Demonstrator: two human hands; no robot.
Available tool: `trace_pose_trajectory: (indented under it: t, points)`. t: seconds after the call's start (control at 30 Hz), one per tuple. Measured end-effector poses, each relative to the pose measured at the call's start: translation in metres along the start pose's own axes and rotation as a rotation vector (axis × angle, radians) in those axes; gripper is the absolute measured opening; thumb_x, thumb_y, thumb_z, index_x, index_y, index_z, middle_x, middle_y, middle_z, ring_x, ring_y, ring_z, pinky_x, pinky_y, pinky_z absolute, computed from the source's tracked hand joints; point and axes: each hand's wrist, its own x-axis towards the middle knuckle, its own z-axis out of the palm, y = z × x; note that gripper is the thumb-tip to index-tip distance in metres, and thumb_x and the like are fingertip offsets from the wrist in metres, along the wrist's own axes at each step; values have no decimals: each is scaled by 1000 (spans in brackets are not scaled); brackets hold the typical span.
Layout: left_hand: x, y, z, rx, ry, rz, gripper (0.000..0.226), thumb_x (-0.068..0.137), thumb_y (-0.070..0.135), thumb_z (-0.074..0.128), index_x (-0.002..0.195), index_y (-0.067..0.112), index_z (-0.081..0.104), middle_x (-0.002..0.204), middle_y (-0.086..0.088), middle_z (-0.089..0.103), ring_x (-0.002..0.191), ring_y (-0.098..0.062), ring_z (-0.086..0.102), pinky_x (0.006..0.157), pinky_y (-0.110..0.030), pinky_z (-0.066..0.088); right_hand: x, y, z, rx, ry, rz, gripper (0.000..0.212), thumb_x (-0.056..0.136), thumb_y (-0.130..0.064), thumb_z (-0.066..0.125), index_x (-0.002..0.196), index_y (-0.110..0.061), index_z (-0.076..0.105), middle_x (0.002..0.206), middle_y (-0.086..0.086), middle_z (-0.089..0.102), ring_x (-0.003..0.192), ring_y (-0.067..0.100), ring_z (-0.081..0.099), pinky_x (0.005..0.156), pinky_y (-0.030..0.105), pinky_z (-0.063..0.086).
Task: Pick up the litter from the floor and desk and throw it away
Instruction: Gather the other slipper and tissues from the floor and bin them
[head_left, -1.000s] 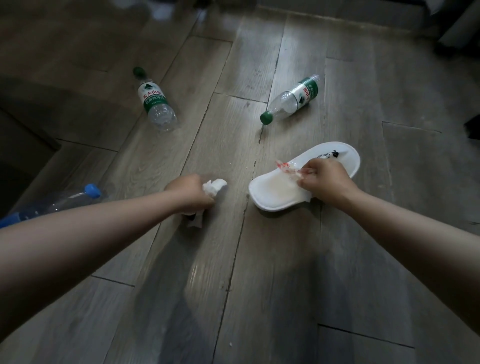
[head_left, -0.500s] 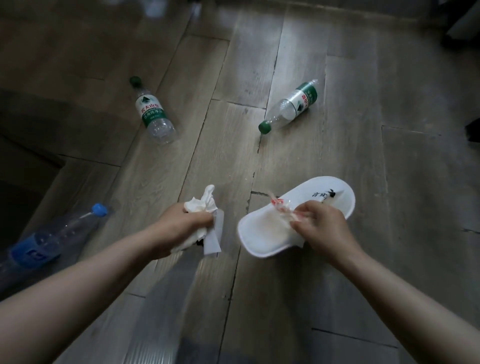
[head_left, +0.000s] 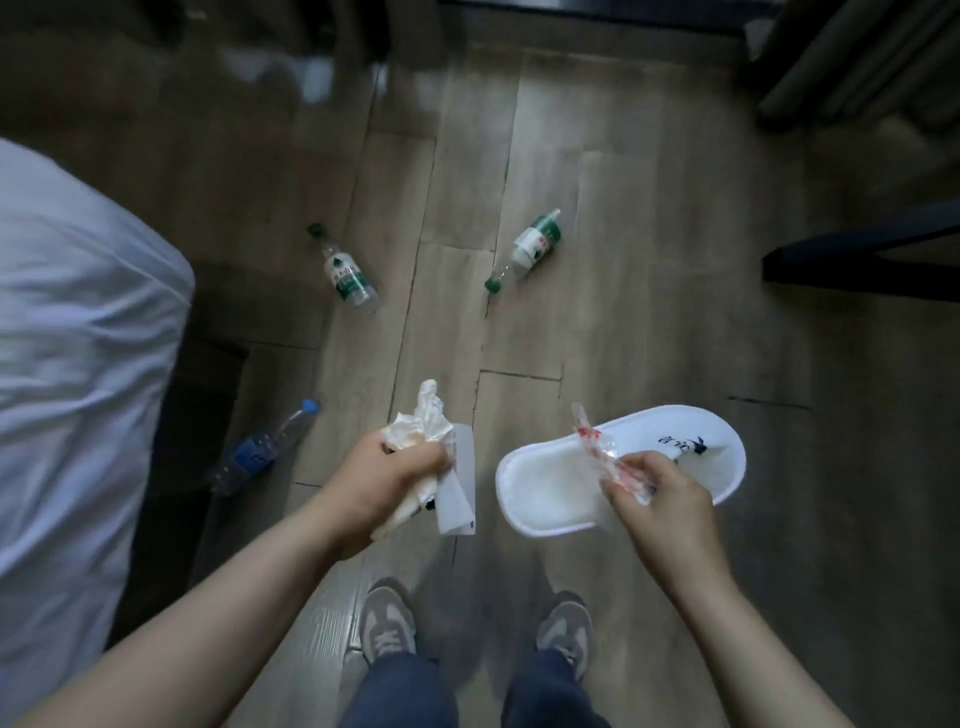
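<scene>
Crumpled paper tissue (head_left: 421, 434), clear plastic bottles (head_left: 349, 278), faintly glossy wood-plank floor (head_left: 649, 322).

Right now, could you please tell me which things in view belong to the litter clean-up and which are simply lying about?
Belongs to the job: crumpled tissue and paper slip in the left hand; wrapper and white slipper in the right hand; left green-capped bottle, right green-capped bottle, blue-capped bottle on the floor.
Just there: bed, shoes, dark furniture.

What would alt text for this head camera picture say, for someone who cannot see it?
Seen from above, a standing person's left hand grips crumpled tissue, while the right hand holds a white slipper and a clear wrapper. Two green-labelled bottles and a blue-capped bottle lie on the wooden floor ahead.
</scene>
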Motion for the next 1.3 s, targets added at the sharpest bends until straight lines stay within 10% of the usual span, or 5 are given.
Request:
trace_pose_trajectory:
  t: [0.37,0.67,0.87,1.3]
  points:
    - [-238,216,96,114,-69,156,17,61,18,58,74,10,52,53,-3,40,36,-11,32,35,-14,24,-156,-179,-245,-20,224,-78,16,82,-13,67,98,-12,67,91,8,71,89,27,65,72,31,47]
    - [-371,296,146,268,-410,402,11,86,9,64,78,8,56,63,-7,45,43,-12,41,34,-16,32,-307,-258,-360,-11,601,-39,19,85,-27,69,98,-14,68,88,4,71,84,21,64,61,18,34]
    - [-450,300,198,433,-673,475,14,76,20,69,76,10,60,54,0,50,39,-8,44,36,-19,34,-443,-246,-391,71,850,185,15,84,-27,67,98,-21,65,90,-4,68,86,12,63,73,30,53]
    - [-730,127,334,651,-1504,494,10,86,5,58,76,7,59,48,0,52,36,-9,44,38,-18,34,-827,-168,-371,63,1498,722,18,82,-21,68,99,-25,65,88,-8,65,81,10,56,63,19,41]
